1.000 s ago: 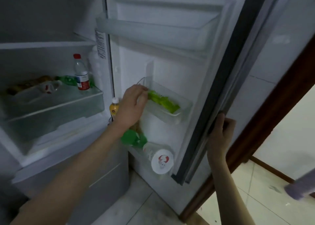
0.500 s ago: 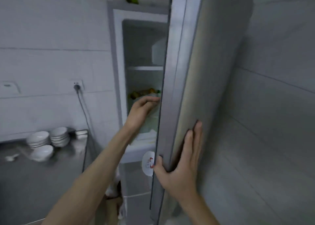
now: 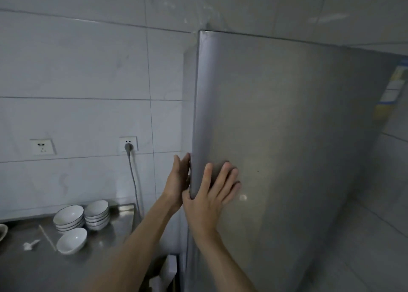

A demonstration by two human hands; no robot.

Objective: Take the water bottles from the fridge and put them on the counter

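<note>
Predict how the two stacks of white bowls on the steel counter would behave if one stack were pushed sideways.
The stacks of white bowls look ceramic, so probably heavy and breakable. On the smooth steel counter they would likely slide rather than grip. Nested several high, the upper bowls might shift or tip, perhaps knocking the single bowl in front.

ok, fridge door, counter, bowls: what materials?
Fridge door: brushed metal or metal-look skin; dull grey sheen, soft glare. Counter: likely stainless steel; grey, faintly reflective. Bowls: glazed ceramic, or maybe melamine; glossy white, dark rims.

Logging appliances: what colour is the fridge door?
Silver-grey brushed metal fridge door, seen in the head view.
</note>
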